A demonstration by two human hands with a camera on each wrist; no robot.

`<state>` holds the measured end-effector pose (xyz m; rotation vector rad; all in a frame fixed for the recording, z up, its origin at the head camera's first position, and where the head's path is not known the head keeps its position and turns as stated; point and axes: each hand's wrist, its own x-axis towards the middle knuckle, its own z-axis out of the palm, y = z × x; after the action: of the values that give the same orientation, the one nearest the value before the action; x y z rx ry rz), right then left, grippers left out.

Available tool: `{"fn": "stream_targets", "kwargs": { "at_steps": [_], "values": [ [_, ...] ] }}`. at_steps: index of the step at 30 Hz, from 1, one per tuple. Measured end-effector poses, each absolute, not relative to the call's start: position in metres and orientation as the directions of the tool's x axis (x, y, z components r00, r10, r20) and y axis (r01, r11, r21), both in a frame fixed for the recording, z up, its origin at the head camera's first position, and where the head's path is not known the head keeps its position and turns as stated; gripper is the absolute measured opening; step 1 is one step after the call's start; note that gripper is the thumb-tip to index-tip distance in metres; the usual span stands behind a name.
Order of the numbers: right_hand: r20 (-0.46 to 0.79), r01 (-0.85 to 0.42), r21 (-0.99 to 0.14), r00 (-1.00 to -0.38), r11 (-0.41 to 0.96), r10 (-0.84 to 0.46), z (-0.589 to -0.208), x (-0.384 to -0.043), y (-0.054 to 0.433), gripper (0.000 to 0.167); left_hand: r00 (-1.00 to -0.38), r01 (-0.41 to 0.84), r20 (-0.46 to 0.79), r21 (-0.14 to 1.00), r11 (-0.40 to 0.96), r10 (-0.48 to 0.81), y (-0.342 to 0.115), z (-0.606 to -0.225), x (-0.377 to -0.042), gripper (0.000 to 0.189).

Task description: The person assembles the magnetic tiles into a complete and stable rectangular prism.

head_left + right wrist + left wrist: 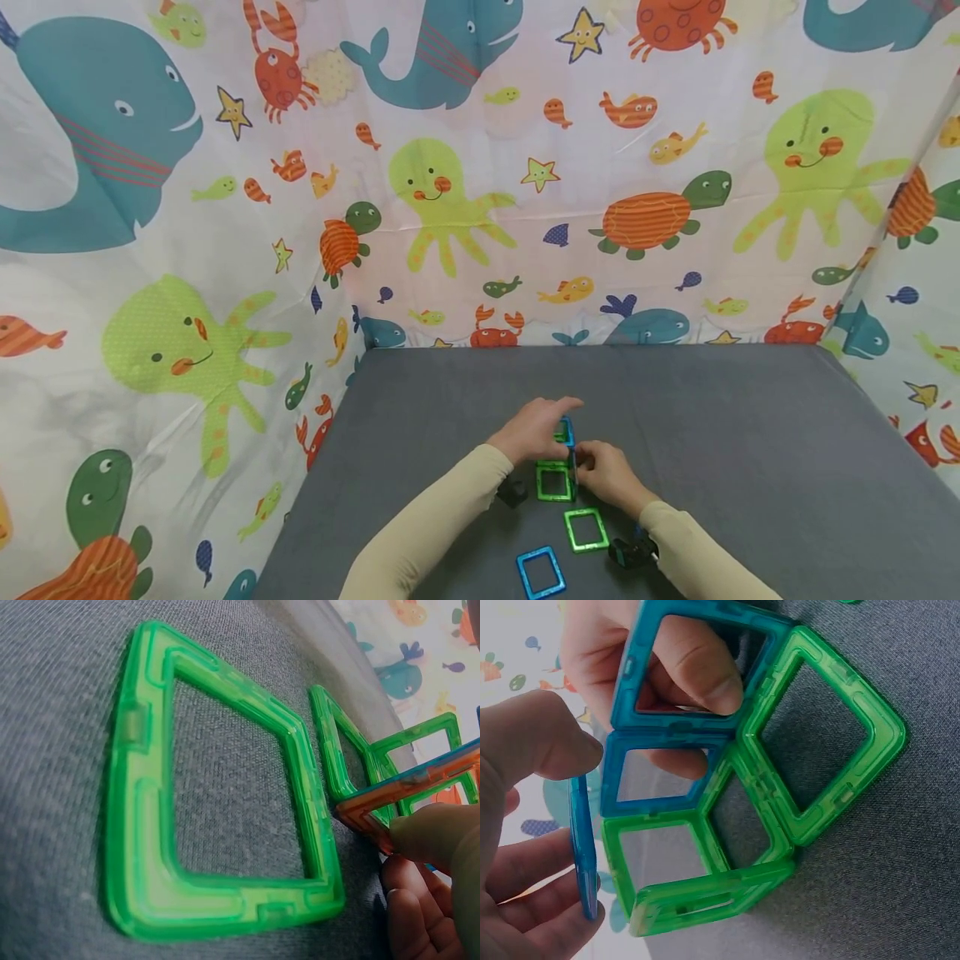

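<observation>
My left hand (534, 431) pinches a blue square magnetic tile (583, 847) between thumb and fingers, seen edge-on in the left wrist view. Beside it stands a small structure of open-framed magnetic tiles. Its green tiles (889, 735) include one lying flat on the mat and others standing as walls. Two blue tiles (634, 675) stand upright along one side. My right hand (609, 475) grips the outer blue tile, its thumb showing through the frame. That held tile (420, 776) looks orange with a blue edge in the right wrist view.
A loose green tile (587, 548) lies flat on the grey mat (712, 442) close by my right wrist. Nearer to me is a loose blue tile (530, 552). Black wrist cameras (633, 550) sit at both wrists. A sea-animal printed curtain (480, 242) encloses the back and sides.
</observation>
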<state>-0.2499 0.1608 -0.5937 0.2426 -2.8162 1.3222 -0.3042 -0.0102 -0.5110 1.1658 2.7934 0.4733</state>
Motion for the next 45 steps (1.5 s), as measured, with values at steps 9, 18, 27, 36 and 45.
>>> {"fn": "stream_targets", "kwargs": {
  "at_steps": [9,18,27,36,45],
  "values": [
    [0.086,-0.153,-0.757,-0.987,0.635,-0.135,-0.593,-0.25,0.161,0.015,-0.701,0.691,0.07,0.313,0.651,0.71,-0.011,-0.519,-0.308,0.076],
    [0.082,-0.149,-0.752,-0.988,0.642,-0.134,-0.595,-0.253,0.162,0.016,-0.697,0.691,0.082,0.339,0.638,0.712,-0.011,-0.519,-0.309,0.075],
    [0.095,-0.162,-0.739,-0.986,0.655,-0.137,-0.595,-0.252,0.163,0.015,-0.714,0.669,0.075,0.367,0.646,0.696,-0.014,-0.525,-0.307,0.075],
    [0.114,-0.177,-0.729,-0.984,0.661,-0.137,-0.596,-0.252,0.163,0.015,-0.711,0.672,0.081,0.372,0.64,0.699,-0.014,-0.529,-0.307,0.074],
    [0.09,-0.155,-0.735,-0.987,0.661,-0.131,-0.595,-0.25,0.161,0.016,-0.699,0.69,0.105,0.361,0.628,0.708,-0.017,-0.533,-0.309,0.072]
  ]
}}
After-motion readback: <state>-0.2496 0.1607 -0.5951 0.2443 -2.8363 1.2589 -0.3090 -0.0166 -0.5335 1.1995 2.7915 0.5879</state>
